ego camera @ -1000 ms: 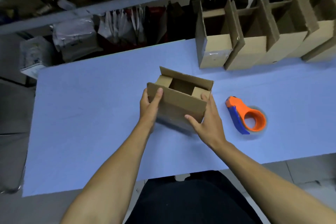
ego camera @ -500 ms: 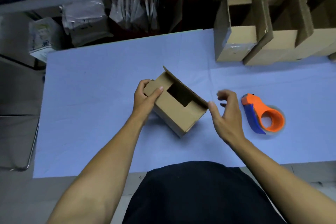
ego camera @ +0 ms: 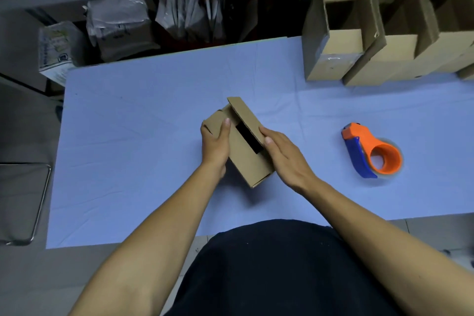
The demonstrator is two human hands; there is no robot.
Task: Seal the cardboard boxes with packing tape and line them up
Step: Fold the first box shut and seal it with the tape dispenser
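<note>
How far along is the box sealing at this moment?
Done: a row of boxes stands at the table's far right. In hand: both hands, left and right, fold the flaps of one box. Left: taping it; the tape dispenser lies untouched.

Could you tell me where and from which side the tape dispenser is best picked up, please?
Probably by the orange ring of the tape dispenser, coming from above with the right hand. It lies flat, ring nearest, while its blue blade guard runs along the left edge.
</note>
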